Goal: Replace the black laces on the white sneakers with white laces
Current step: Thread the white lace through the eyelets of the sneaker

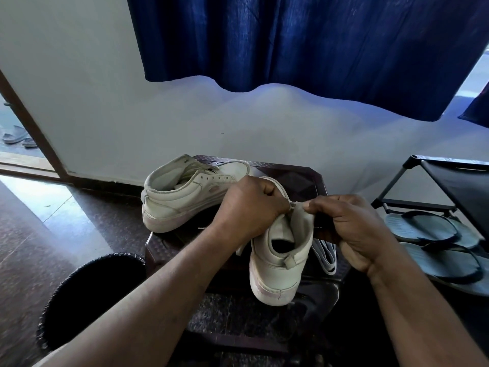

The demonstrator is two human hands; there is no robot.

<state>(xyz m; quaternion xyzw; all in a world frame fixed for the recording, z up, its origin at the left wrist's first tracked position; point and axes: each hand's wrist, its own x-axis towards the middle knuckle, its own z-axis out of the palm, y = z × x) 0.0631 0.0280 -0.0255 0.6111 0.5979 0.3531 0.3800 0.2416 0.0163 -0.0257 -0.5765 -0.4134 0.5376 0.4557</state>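
Two bare hands on two bare forearms, seen from above.
The left hand point(248, 207) and right hand point(354, 229) are uncovered, with creased knuckles and faint tendon lines across their backs. The left forearm point(148, 295) and right forearm point(412, 308) run bare from the wrists to the lower edge. Whether the pale sliver by the left forearm at the bottom corner is a sleeve is unclear.

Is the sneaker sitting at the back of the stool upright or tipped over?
Upright: the back sneaker rests on its sole on the stool, opening facing up.
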